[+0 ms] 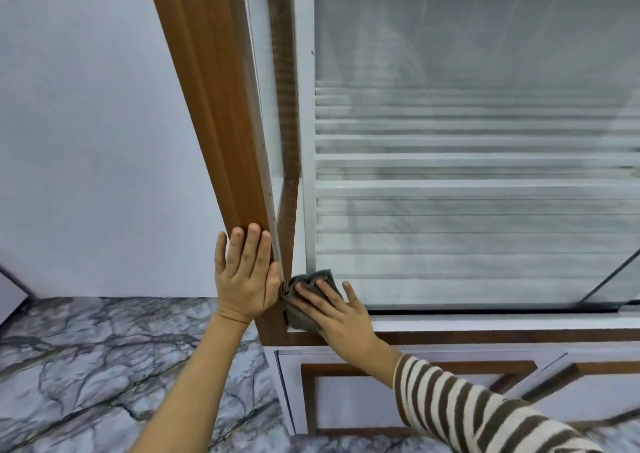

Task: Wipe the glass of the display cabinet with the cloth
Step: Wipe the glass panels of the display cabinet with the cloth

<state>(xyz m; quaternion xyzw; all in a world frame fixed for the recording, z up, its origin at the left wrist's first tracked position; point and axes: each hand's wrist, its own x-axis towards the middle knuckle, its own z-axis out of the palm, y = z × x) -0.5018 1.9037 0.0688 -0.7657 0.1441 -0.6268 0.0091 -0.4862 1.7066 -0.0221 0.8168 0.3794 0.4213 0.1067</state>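
The display cabinet's glass pane (pixel 467 175) fills the upper right, with white shelves behind it. A grey cloth (pixel 311 281) lies bunched against the pane's bottom left corner, beside the white frame post (pixel 306 141). My right hand (pixel 336 310) presses flat on the cloth with fingers spread and straight. My left hand (pixel 244 276) rests flat with straight fingers against the brown wooden side post (pixel 214 106) of the cabinet, just left of the cloth.
A pale wall (pixel 86 141) stands to the left. Grey marbled floor (pixel 86 366) lies below. Under the glass runs a white sill and a lower cabinet door (pixel 363 400) with brown trim. A second glass pane's edge (pixel 609 279) slants at far right.
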